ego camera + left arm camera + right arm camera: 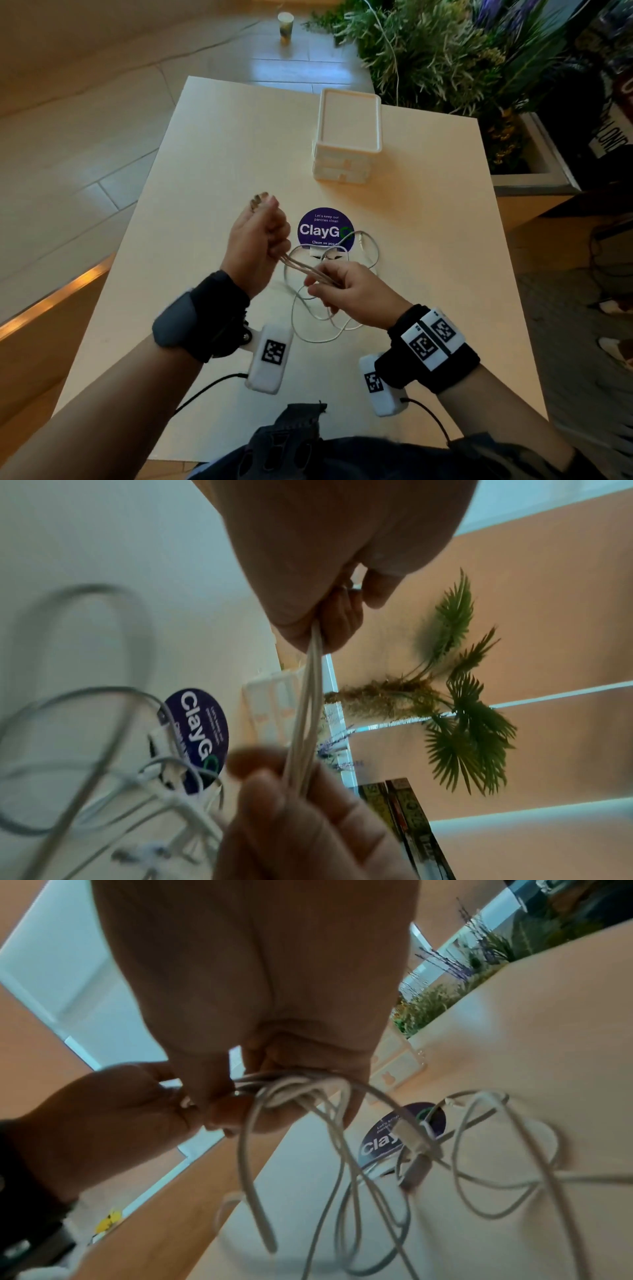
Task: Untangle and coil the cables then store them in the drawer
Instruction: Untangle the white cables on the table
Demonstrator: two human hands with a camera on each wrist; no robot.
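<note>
Several strands of thin white cable [308, 272] stretch taut between my two hands above the table. My left hand [262, 236] is curled into a fist round one end of the bundle [308, 696]. My right hand [342, 287] pinches the other end, and the rest of the cable hangs from it in loose tangled loops [342, 1150] onto the table [325, 322]. A plug end [416, 1172] dangles among the loops. The white drawer unit [346, 137] stands at the back of the table, drawers closed.
A round purple "ClayGo" sticker sign [323, 229] lies just beyond my hands, partly under cable loops. A planter with green plants [462, 61] borders the table's far right. A paper cup [285, 25] stands on the floor beyond the table [212, 144].
</note>
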